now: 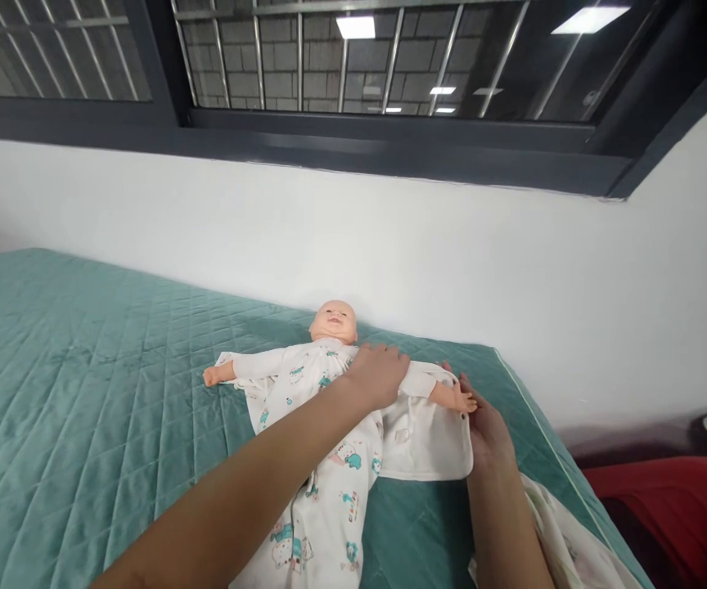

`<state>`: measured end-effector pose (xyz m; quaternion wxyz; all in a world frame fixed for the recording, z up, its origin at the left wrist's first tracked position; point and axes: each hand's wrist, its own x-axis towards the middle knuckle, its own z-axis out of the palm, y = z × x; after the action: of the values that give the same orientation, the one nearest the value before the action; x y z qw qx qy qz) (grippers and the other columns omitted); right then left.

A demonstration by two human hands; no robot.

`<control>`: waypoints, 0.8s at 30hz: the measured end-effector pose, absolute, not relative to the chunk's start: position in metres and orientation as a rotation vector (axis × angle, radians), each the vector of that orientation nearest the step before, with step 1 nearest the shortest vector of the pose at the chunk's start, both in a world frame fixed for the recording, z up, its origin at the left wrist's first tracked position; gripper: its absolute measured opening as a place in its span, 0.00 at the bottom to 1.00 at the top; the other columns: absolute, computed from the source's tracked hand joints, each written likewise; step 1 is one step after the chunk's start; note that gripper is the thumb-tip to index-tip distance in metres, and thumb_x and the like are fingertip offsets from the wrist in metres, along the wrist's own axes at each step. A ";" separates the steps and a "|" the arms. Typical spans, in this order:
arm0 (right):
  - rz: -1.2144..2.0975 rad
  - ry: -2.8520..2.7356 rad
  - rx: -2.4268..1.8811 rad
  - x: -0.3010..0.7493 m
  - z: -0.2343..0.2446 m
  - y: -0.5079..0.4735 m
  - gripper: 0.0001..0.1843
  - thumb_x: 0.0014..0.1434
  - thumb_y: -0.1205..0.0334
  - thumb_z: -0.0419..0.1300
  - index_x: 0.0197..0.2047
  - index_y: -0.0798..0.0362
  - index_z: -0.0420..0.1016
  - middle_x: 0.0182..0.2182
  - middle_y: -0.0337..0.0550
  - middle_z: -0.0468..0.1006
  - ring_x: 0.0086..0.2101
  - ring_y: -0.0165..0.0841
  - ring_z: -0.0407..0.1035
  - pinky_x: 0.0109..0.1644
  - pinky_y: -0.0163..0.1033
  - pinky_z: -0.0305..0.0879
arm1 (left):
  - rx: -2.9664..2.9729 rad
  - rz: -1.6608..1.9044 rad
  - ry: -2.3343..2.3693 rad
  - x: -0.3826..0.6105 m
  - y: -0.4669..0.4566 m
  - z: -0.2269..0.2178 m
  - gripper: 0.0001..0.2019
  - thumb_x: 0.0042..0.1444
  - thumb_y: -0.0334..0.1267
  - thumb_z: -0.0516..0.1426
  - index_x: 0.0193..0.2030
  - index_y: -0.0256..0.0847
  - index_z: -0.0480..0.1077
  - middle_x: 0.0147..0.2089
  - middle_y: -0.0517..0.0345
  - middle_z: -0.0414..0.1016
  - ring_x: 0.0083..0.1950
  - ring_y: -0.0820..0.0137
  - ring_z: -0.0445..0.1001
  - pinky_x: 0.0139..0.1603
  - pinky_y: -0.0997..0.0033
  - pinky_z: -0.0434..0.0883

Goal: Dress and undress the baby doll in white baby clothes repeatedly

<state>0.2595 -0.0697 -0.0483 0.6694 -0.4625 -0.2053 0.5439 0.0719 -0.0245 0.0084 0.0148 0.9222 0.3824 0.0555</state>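
Note:
A baby doll (pixel 333 321) lies on its back on the green quilted cover, head toward the wall. It wears white printed baby clothes (pixel 347 458) with teal and pink figures. One white panel of the garment (pixel 427 450) is spread open under the doll's arm on the right. My left hand (pixel 381 375) reaches across the chest, its fingers curled over the doll's upper arm and sleeve. Beside the doll's small hand (pixel 464 401), my right hand (pixel 489 425) closes at the panel's outer edge; its fingertips are partly hidden behind the cloth.
The green quilted cover (pixel 114 368) reaches back to a white wall (pixel 206 221) below a dark-framed, barred window. A light cloth (pixel 568 532) lies by my right forearm. Past the bed's right edge stands something red (pixel 673 507).

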 end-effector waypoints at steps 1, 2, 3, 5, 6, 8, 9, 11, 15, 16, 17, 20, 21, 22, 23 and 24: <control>1.270 -0.451 -1.045 0.258 -0.046 -0.070 0.14 0.55 0.64 0.57 0.44 0.54 0.76 0.40 0.49 0.82 0.43 0.40 0.77 0.42 0.45 0.78 | 2.868 0.164 1.192 0.073 -0.024 0.007 0.18 0.55 0.34 0.56 0.53 0.34 0.67 0.52 0.43 0.72 0.53 0.55 0.70 0.50 0.54 0.67; 1.314 -0.413 -1.052 0.257 -0.045 -0.071 0.14 0.56 0.61 0.56 0.44 0.55 0.76 0.39 0.51 0.82 0.43 0.41 0.77 0.43 0.46 0.77 | 2.867 0.149 1.194 0.074 -0.023 0.006 0.18 0.55 0.35 0.56 0.53 0.35 0.67 0.53 0.43 0.72 0.53 0.55 0.70 0.50 0.54 0.68; 1.348 -0.367 -1.060 0.255 -0.044 -0.070 0.15 0.57 0.60 0.56 0.44 0.55 0.77 0.38 0.51 0.82 0.43 0.42 0.77 0.43 0.47 0.77 | 2.867 0.132 1.198 0.076 -0.023 0.005 0.18 0.56 0.35 0.56 0.53 0.35 0.67 0.53 0.43 0.72 0.53 0.54 0.70 0.50 0.54 0.68; 1.337 -0.325 -1.091 0.254 -0.046 -0.068 0.15 0.56 0.59 0.56 0.43 0.55 0.77 0.37 0.50 0.82 0.41 0.41 0.77 0.43 0.46 0.77 | 2.865 0.101 1.201 0.078 -0.023 0.005 0.18 0.57 0.36 0.56 0.54 0.35 0.67 0.53 0.43 0.72 0.54 0.54 0.70 0.52 0.53 0.67; 1.295 -0.316 -1.117 0.254 -0.049 -0.066 0.14 0.55 0.60 0.56 0.41 0.55 0.77 0.36 0.49 0.82 0.39 0.40 0.77 0.42 0.44 0.77 | 2.864 0.096 1.203 0.078 -0.024 0.006 0.18 0.57 0.37 0.56 0.54 0.35 0.67 0.53 0.43 0.72 0.55 0.54 0.70 0.52 0.53 0.67; 1.109 -0.323 -1.193 0.257 -0.055 -0.062 0.11 0.52 0.60 0.58 0.37 0.55 0.77 0.34 0.48 0.81 0.36 0.38 0.77 0.39 0.42 0.76 | 2.855 0.097 1.215 0.070 -0.028 0.012 0.17 0.58 0.38 0.56 0.52 0.36 0.68 0.54 0.44 0.73 0.55 0.55 0.70 0.53 0.54 0.67; 0.990 -0.327 -1.221 0.258 -0.058 -0.061 0.10 0.50 0.61 0.59 0.35 0.55 0.77 0.34 0.47 0.81 0.36 0.38 0.77 0.39 0.40 0.75 | 2.838 0.111 1.226 0.062 -0.031 0.016 0.16 0.58 0.39 0.56 0.51 0.36 0.69 0.54 0.44 0.73 0.55 0.55 0.70 0.53 0.56 0.68; 0.747 -0.360 -1.269 0.258 -0.061 -0.060 0.09 0.47 0.63 0.61 0.33 0.55 0.76 0.35 0.44 0.81 0.38 0.36 0.76 0.42 0.39 0.74 | 2.750 0.199 1.285 0.039 -0.038 0.023 0.13 0.60 0.41 0.54 0.49 0.38 0.70 0.53 0.47 0.74 0.54 0.58 0.72 0.52 0.60 0.69; 0.301 -0.662 -1.382 0.239 -0.052 -0.069 0.13 0.51 0.64 0.59 0.41 0.54 0.77 0.43 0.44 0.80 0.47 0.36 0.73 0.56 0.43 0.66 | 2.364 0.642 1.425 -0.022 -0.048 0.018 0.16 0.65 0.45 0.47 0.53 0.46 0.71 0.55 0.57 0.75 0.56 0.64 0.72 0.55 0.65 0.70; 0.237 -0.772 -1.407 0.230 -0.048 -0.071 0.14 0.54 0.63 0.57 0.43 0.54 0.77 0.45 0.45 0.80 0.48 0.37 0.73 0.57 0.45 0.65 | 2.262 0.756 1.420 -0.035 -0.050 0.013 0.17 0.66 0.46 0.47 0.54 0.47 0.70 0.57 0.58 0.74 0.57 0.65 0.72 0.58 0.66 0.69; 0.214 -0.874 -1.420 0.219 -0.044 -0.074 0.14 0.56 0.62 0.56 0.44 0.54 0.77 0.46 0.46 0.79 0.49 0.37 0.72 0.58 0.46 0.64 | 2.159 0.854 1.407 -0.046 -0.051 0.006 0.18 0.66 0.47 0.47 0.56 0.48 0.70 0.58 0.60 0.73 0.59 0.66 0.71 0.61 0.66 0.67; 0.345 -1.173 -1.422 0.179 -0.036 -0.081 0.17 0.61 0.55 0.55 0.49 0.51 0.76 0.49 0.47 0.78 0.51 0.39 0.70 0.60 0.49 0.62 | 1.912 0.980 1.330 -0.066 -0.051 -0.014 0.22 0.64 0.51 0.49 0.61 0.48 0.66 0.65 0.61 0.67 0.65 0.66 0.65 0.67 0.66 0.62; 0.436 -1.263 -1.414 0.166 -0.035 -0.083 0.18 0.62 0.53 0.55 0.52 0.50 0.75 0.52 0.46 0.77 0.53 0.39 0.69 0.61 0.49 0.60 | 1.869 0.976 1.303 -0.069 -0.051 -0.019 0.24 0.63 0.52 0.50 0.63 0.48 0.64 0.67 0.60 0.64 0.67 0.66 0.63 0.69 0.65 0.60; 0.531 -1.337 -1.404 0.154 -0.035 -0.085 0.20 0.62 0.51 0.55 0.54 0.49 0.73 0.55 0.46 0.75 0.56 0.39 0.67 0.63 0.49 0.59 | 1.848 0.962 1.279 -0.070 -0.051 -0.022 0.25 0.62 0.53 0.51 0.64 0.48 0.63 0.69 0.60 0.62 0.69 0.65 0.61 0.70 0.64 0.59; 0.619 -1.403 -1.390 0.145 -0.036 -0.086 0.22 0.62 0.50 0.56 0.56 0.48 0.71 0.58 0.45 0.72 0.59 0.40 0.64 0.65 0.49 0.56 | 1.843 0.946 1.259 -0.072 -0.051 -0.023 0.27 0.61 0.54 0.52 0.65 0.48 0.62 0.70 0.59 0.60 0.70 0.64 0.59 0.71 0.63 0.58; 0.693 -1.453 -1.374 0.137 -0.036 -0.087 0.23 0.62 0.49 0.56 0.58 0.47 0.70 0.62 0.45 0.68 0.61 0.40 0.60 0.67 0.50 0.54 | 1.847 0.929 1.245 -0.073 -0.052 -0.024 0.28 0.60 0.54 0.54 0.65 0.47 0.62 0.71 0.58 0.58 0.71 0.64 0.58 0.71 0.62 0.57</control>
<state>0.1369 -0.0868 -0.0364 0.4904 -0.5656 -0.5984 0.2854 -0.0726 -0.0515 -0.0242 0.3563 0.7151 0.4820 0.3597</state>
